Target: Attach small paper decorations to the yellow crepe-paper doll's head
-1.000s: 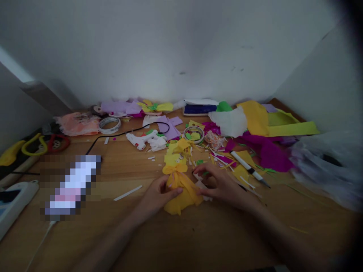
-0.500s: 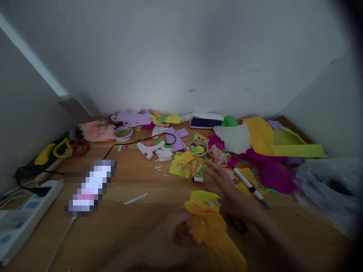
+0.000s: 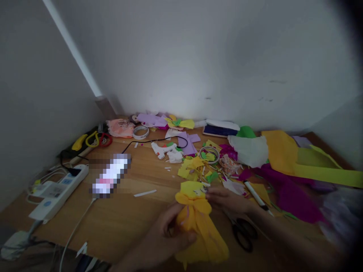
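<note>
A yellow crepe-paper doll (image 3: 198, 223) with a bow at its neck is lifted over the wooden table (image 3: 127, 219). My left hand (image 3: 166, 238) is closed around its skirt from below and left. My right hand (image 3: 227, 200) touches the doll's head with its fingertips, next to the bow. Black scissors (image 3: 244, 232) lie on the table just under my right forearm.
A white glue gun (image 3: 161, 149) with a black cord, tape rolls (image 3: 141, 132), a white-handled craft knife (image 3: 256, 196) and several scraps of yellow, purple and green paper lie behind. A power strip (image 3: 58, 190) sits at the left; large crepe sheets (image 3: 286, 158) at the right.
The doll has been lifted off the table and drawn toward me. My right hand left it, swept over the scraps, and is back at its head. The view has shifted left.
</note>
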`<state>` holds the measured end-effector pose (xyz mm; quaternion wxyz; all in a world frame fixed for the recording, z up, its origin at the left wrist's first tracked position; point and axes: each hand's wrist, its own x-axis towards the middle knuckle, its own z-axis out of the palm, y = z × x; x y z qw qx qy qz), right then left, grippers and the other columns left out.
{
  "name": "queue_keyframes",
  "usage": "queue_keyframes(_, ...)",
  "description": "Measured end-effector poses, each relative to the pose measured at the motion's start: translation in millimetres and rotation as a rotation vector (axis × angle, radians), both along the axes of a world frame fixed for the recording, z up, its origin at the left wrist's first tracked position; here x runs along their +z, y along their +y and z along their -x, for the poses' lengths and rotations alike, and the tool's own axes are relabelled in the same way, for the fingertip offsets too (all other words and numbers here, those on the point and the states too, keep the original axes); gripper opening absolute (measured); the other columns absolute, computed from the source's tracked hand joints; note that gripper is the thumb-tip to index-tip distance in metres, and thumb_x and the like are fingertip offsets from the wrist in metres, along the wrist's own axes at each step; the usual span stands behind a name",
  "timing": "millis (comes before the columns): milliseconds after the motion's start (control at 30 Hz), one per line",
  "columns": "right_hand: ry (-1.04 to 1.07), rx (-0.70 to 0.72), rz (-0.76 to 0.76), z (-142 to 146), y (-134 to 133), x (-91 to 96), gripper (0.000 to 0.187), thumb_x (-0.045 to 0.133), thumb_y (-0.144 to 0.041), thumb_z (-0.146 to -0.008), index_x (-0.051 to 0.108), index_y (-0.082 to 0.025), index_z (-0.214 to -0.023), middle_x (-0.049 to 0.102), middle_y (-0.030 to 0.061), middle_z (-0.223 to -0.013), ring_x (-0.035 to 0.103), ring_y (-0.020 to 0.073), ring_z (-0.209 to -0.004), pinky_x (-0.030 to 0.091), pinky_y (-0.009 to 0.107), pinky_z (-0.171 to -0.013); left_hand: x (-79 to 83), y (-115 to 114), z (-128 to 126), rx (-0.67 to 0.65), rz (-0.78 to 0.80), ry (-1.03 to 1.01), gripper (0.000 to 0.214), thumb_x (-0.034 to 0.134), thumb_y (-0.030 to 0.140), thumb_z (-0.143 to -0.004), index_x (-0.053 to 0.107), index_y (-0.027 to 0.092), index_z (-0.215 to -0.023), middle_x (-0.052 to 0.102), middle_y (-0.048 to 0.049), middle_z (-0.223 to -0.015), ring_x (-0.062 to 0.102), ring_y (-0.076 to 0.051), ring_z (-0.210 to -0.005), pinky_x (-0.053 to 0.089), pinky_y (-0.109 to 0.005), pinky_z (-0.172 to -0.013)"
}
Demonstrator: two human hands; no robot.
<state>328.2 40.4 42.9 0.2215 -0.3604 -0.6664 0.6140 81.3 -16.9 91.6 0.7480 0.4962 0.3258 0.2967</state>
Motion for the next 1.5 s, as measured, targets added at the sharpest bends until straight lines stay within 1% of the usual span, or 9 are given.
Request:
queue_keyframes(233,0.257,-0.42,-0.004,-50,54,7.5,0.033,0.045,-0.047,-0.089,0.049,-0.022,-0.069,0.019,-0.01,-0.041,0.016,0.0104,-0.04,0.02,0.026,-0.042,-27.7,12,1,0.316,0.017,-0.048,0.05,0.067,0.031,-0.079,0.051,0.032,-0.126,0.053,-0.0023,-0.132,0.046,-0.022,-0.123,0.038,-0.03,-0.1)
queue_keyframes(600,0.461,-0.603,-0.082,-60,104,66.4,0.024,0.058,-0.039,-0.081,0.044,-0.024,-0.069,0.057,-0.0038,-0.074,0.054,0.0104,-0.065,0.044,0.022,-0.059,-23.3,36,24,-0.068,0.015,-0.081,0.077,0.067,0.028,-0.079,0.023,0.031,-0.142,0.056,-0.0086,-0.123,0.053,-0.023,-0.112,0.037,-0.039,-0.097)
queue_keyframes(767,0.327,-0.313,-0.048,-33,92,97.2,0.028,0.044,-0.049,-0.09,0.056,-0.024,-0.085,0.028,-0.0114,-0.049,0.019,0.0061,-0.037,0.02,0.018,-0.038,-13.7,41,36,-0.13,0.0,-0.01,0.072,0.064,0.027,-0.082,0.024,0.034,-0.142,0.048,-0.0076,-0.134,0.044,-0.023,-0.123,0.032,-0.041,-0.103)
queue_keyframes(933,-0.147,0.255,0.066,-2,57,85.2,0.048,0.083,-0.032,-0.06,0.067,-0.017,-0.103,0.041,-0.0114,-0.048,0.031,0.0048,-0.041,0.021,0.018,-0.038,-12.7,42,44,-0.099,-0.014,0.011,0.077,0.064,0.03,-0.082,0.018,0.034,-0.144,0.047,-0.008,-0.134,0.043,-0.024,-0.124,0.034,-0.04,-0.102)
queue_keyframes(1033,-0.201,0.53,0.093,6,36,70.0,0.02,0.072,-0.032,-0.075,0.072,-0.017,-0.089,0.055,-0.0063,-0.055,0.045,0.0064,-0.049,0.032,0.018,-0.047,-14.7,38,44,-0.067,-0.008,0.022,0.079,0.065,0.032,-0.082,0.017,0.035,-0.144,0.05,-0.0077,-0.132,0.046,-0.025,-0.121,0.034,-0.039,-0.1)
queue_keyframes(1167,0.401,0.16,0.114,10,15,47.4,0.016,0.068,-0.033,-0.08,0.069,-0.02,-0.072,0.064,0.002,-0.081,0.059,0.0141,-0.079,0.044,0.026,-0.075,-20.0,29,37,-0.056,0.03,-0.039,0.078,0.064,0.029,-0.082,0.017,0.036,-0.144,0.05,-0.0076,-0.132,0.049,-0.024,-0.118,0.035,-0.041,-0.1)
queue_keyframes(1333,0.743,-0.315,0.11,28,-1,22.7,0.029,0.054,-0.044,-0.086,0.048,-0.026,-0.065,0.048,-0.0075,-0.13,0.031,0.0146,-0.13,0.026,0.037,-0.107,-24.2,16,24,-0.047,0.04,-0.113,0.073,0.065,0.026,-0.082,0.024,0.036,-0.141,0.049,-0.0067,-0.134,0.045,-0.024,-0.123,0.033,-0.04,-0.103)
queue_keyframes(1433,0.8,-0.479,0.24,34,-4,21.3,0.028,0.06,-0.041,-0.081,0.042,-0.025,-0.067,0.06,-0.0002,-0.089,0.056,0.0187,-0.1,0.039,0.041,-0.098,-23.1,11,17,-0.028,0.047,-0.145,0.072,0.065,0.027,-0.081,0.026,0.036,-0.141,0.05,-0.0064,-0.133,0.046,-0.024,-0.123,0.034,-0.039,-0.102)
queue_keyframes(1500,0.727,-0.53,0.24,34,-2,24.8,0.026,0.057,-0.041,-0.083,0.041,-0.025,-0.071,0.04,-0.0063,-0.058,0.049,0.0127,-0.057,0.05,0.031,-0.072,-21.7,9,15,-0.027,0.069,-0.177,0.071,0.065,0.027,-0.082,0.026,0.037,-0.14,0.049,-0.0066,-0.135,0.047,-0.025,-0.122,0.036,-0.04,-0.101)
